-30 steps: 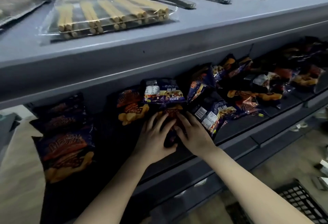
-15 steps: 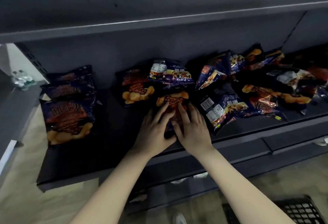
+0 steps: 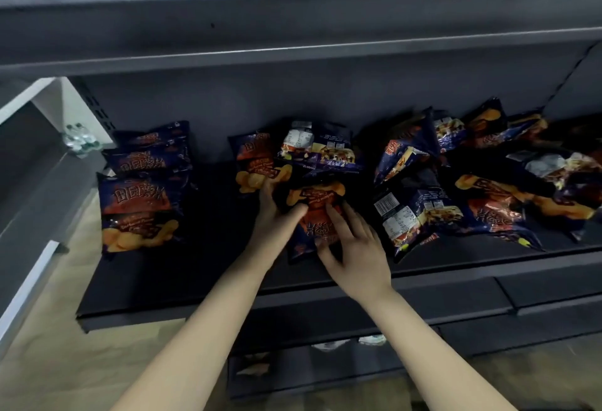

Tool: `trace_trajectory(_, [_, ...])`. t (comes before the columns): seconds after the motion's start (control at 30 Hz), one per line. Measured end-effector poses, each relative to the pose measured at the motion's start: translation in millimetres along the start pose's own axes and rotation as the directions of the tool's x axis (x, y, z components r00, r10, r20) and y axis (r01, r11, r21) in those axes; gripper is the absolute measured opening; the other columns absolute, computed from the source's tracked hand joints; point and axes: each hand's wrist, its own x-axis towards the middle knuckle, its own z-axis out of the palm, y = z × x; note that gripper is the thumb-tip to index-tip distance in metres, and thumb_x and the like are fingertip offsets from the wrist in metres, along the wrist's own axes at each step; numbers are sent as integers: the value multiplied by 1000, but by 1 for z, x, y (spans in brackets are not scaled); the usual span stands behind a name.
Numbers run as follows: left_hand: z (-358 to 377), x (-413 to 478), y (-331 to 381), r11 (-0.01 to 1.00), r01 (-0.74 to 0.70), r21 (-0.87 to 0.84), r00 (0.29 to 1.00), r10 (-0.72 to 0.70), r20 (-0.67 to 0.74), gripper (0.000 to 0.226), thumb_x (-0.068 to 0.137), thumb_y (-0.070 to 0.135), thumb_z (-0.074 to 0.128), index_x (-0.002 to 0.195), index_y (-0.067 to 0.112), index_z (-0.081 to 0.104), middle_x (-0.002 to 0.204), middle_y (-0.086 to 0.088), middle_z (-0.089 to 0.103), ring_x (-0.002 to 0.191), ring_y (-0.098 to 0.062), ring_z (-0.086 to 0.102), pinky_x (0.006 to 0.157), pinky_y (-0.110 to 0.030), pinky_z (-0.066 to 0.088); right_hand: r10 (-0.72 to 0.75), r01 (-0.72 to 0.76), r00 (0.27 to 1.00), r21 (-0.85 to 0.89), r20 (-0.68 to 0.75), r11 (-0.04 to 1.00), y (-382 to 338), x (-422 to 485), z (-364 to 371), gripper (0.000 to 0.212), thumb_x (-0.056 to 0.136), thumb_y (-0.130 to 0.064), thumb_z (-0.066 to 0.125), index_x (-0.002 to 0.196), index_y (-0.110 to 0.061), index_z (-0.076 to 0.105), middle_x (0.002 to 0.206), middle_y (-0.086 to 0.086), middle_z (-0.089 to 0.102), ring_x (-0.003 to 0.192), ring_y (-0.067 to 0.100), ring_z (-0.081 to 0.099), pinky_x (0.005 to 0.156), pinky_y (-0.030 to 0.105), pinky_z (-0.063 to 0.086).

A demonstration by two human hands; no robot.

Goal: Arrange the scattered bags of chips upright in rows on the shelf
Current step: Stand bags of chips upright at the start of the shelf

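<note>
The left hand (image 3: 277, 215) and right hand (image 3: 355, 254) both grip one bag (image 3: 321, 211) near the shelf (image 3: 195, 277) front; one row (image 3: 140, 202) stands at its left edge, while the heap (image 3: 488, 189) rightward lies unsorted.

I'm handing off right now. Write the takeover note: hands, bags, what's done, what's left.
Left hand: grips the middle chip bag by its left side.
Right hand: holds that bag's lower end.
Done: the left row of bags stands upright, one behind another.
Left: stand this bag up, then sort the scattered pile on the right of the shelf.
</note>
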Motion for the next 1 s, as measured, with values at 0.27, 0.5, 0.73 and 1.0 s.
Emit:
trace_trajectory(0.27, [-5,-17,-14,998,57,35,991,-52,-127,48,82,23,70,127,21,53,120,4,62,112,-12,57,95,-31,46,-172,175,984,90,-43,980,-1,-8,-8,53,85,-48,49,132,-25,55,139,6,50,119,28,53,91,41,48])
trace_trajectory(0.5, [-43,-20,4,990,-12,138,999,18,-41,74,80,24,72,140,35,31,124,30,46,106,24,43,82,0,35,-354,351,935,137,0,927,-16,0,-11,51,86,-42,52,132,-21,55,139,13,47,112,33,53,87,45,48])
trace_trajectory(0.73, [-132,-15,65,858,1,514,925,-196,326,92,65,42,76,135,58,19,135,30,29,124,7,35,83,2,30,-612,635,765,76,-203,769,-65,56,-45,56,84,-35,63,133,-11,52,139,17,45,121,36,46,95,52,43])
trace_trajectory(1.0, [-161,-23,93,597,-143,790,843,-344,413,70,66,38,83,123,39,42,113,27,53,99,7,54,77,-3,39,-615,682,530,137,583,718,-148,95,-53,115,69,-55,74,151,-19,3,156,2,18,138,19,27,103,20,26])
